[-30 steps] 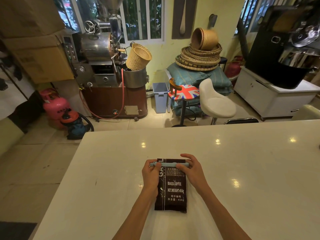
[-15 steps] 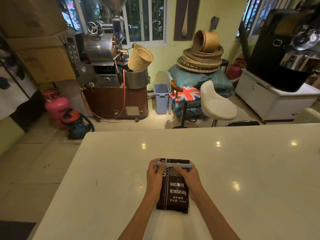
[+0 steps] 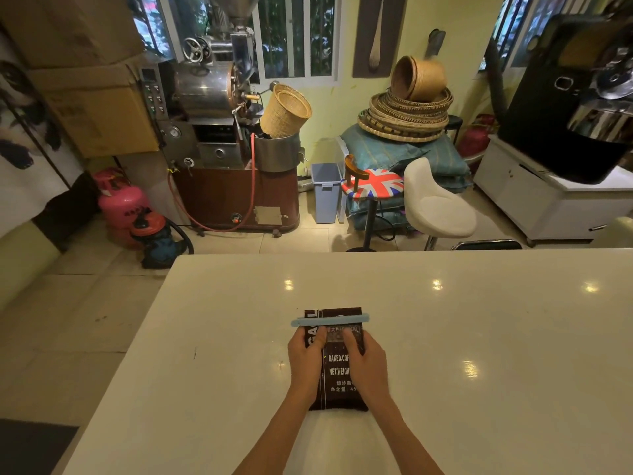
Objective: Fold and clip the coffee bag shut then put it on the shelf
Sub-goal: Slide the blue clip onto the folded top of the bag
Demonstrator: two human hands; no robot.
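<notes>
1. The table [image 3: 445, 337] under my arms is pale, smooth and glossy, throwing back lamp spots.
2. The bag [image 3: 337, 371] looks like dark film with a slight sheen and white print.
3. The clip [image 3: 330, 319] across it is light blue, smooth plastic.
4. The roaster [image 3: 205, 87] drum is shiny metal.
5. The baskets [image 3: 406, 114] are rough woven cane.
6. The boxes [image 3: 96, 108] are matt cardboard.

dark coffee bag [image 3: 337, 368] flat, blue clip [image 3: 330, 319] across top
</notes>
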